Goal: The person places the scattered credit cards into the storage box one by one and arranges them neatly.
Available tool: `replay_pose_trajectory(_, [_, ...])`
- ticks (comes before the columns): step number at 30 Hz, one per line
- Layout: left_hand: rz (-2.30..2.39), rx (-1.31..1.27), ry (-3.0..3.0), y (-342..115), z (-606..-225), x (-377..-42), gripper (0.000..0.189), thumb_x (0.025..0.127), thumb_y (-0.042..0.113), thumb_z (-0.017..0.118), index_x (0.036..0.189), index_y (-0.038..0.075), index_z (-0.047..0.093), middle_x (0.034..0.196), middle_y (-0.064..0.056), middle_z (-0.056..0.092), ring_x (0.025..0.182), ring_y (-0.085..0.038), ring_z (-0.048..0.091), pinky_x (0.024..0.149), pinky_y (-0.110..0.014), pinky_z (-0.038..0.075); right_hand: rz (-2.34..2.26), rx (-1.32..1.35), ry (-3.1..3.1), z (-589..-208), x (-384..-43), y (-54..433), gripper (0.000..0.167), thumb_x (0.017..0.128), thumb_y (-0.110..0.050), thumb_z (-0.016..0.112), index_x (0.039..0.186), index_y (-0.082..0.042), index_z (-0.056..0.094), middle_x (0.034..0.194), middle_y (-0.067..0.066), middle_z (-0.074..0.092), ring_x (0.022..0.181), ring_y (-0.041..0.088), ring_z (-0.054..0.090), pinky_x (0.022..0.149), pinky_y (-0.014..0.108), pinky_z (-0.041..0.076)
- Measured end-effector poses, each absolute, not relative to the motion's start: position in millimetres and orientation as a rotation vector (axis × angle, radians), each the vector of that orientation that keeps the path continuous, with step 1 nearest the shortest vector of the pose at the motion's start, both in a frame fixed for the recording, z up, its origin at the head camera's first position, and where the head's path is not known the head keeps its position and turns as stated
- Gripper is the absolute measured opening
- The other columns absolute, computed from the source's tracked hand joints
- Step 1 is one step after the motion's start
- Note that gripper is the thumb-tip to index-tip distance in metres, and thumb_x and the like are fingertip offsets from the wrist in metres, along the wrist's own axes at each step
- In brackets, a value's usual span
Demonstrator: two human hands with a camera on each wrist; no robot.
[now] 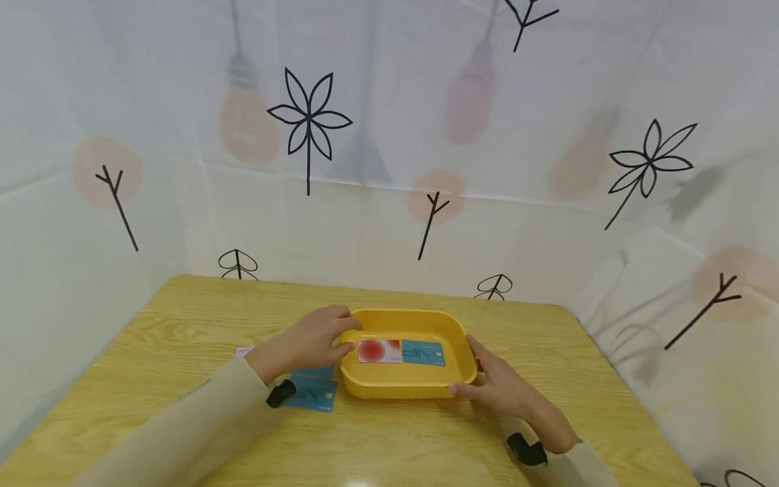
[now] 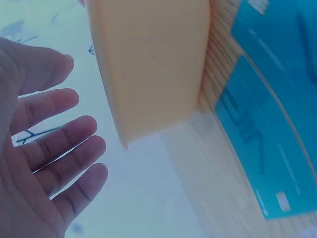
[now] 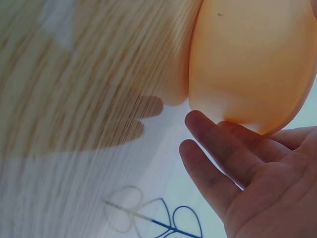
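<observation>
A yellow plastic tray [image 1: 402, 391] with raised sides sits on the table. Two cards lie end to end inside it: a white card with a red circle [image 1: 379, 351] on the left and a blue card [image 1: 423, 352] on the right. My left hand [image 1: 313, 338] is at the tray's left end; its fingers are spread beside the wall in the left wrist view. Along the right end, my right hand [image 1: 499, 379] touches the tray with extended fingers, its thumb near the front corner. Blue cards [image 1: 313, 393] lie left of the tray, partly under my left wrist in the head view.
A white card edge [image 1: 243, 352] shows behind my left forearm, mostly hidden. The wooden table [image 1: 389, 446] ends at a white cloth backdrop [image 1: 365, 230] printed with plants and bulbs, which also hangs along both sides.
</observation>
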State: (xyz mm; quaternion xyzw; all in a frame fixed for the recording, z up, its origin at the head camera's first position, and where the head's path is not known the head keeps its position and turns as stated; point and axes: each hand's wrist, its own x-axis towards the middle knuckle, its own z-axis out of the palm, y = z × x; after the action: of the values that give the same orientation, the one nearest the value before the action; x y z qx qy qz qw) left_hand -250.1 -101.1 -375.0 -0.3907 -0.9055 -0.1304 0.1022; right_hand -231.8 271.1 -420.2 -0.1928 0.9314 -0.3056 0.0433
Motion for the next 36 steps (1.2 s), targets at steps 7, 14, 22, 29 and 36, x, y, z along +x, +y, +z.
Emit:
replay_pose_trajectory(7, [-0.430,-1.089,-2.685,-125,-380,-245,0.035,0.090,0.026,0.066,0.121,0.010,0.063,0.107,-0.003,0.058,0.088,-0.015,0.053,0.077,-0.033,0.048,-0.963,-0.610,2.842,-420,-232,271,0.109,0.079,-0.058,0.069,0.152,-0.002,0.011,0.148,0.018,0.035,0.119,0.027,0.053,0.101,0.054,0.035])
replay_pose_trajectory(14, [-0.469,-1.038,-2.747,-146,-384,-243,0.037,0.090,0.027,0.067,0.121,0.009,0.063,0.107,-0.005,0.058,0.090,-0.019,0.056,0.079,-0.037,0.048,-0.970,-0.612,2.844,-420,-232,272,0.109,0.079,-0.057,0.070,0.152,-0.002,0.011,0.148,0.017,0.035,0.119,0.027,0.053,0.101,0.054,0.036])
replay_pose_trajectory(22, [-0.521,-0.939,-2.878,-167,-394,-240,0.041,0.088,0.025,0.069,0.124,0.009,0.061,0.110,-0.007,0.057,0.090,-0.021,0.056,0.077,-0.038,0.048,-0.977,-0.599,2.830,-419,-230,271,0.109,0.079,-0.057,0.070,0.152,-0.003,0.011,0.148,0.018,0.034,0.121,0.028,0.051,0.102,0.054,0.035])
replay_pose_trajectory(29, [-0.511,-0.871,-2.927,-184,-403,-237,0.042,0.085,0.026,0.072,0.123,0.010,0.062,0.108,-0.005,0.057,0.079,-0.011,0.053,0.073,-0.036,0.048,-0.963,-0.581,2.832,-421,-229,271,0.110,0.078,-0.058,0.069,0.152,-0.002,0.011,0.148,0.018,0.034,0.120,0.028,0.052,0.102,0.053,0.035])
replay_pose_trajectory(36, [-0.475,-0.866,-2.909,-205,-409,-233,0.041,0.085,0.026,0.071,0.121,0.008,0.062,0.107,-0.004,0.057,0.088,-0.016,0.055,0.077,-0.040,0.048,-0.978,-0.600,2.831,-419,-231,270,0.108,0.079,-0.056,0.070,0.152,-0.003,0.011,0.148,0.018,0.034,0.120,0.028,0.052,0.101,0.054,0.035])
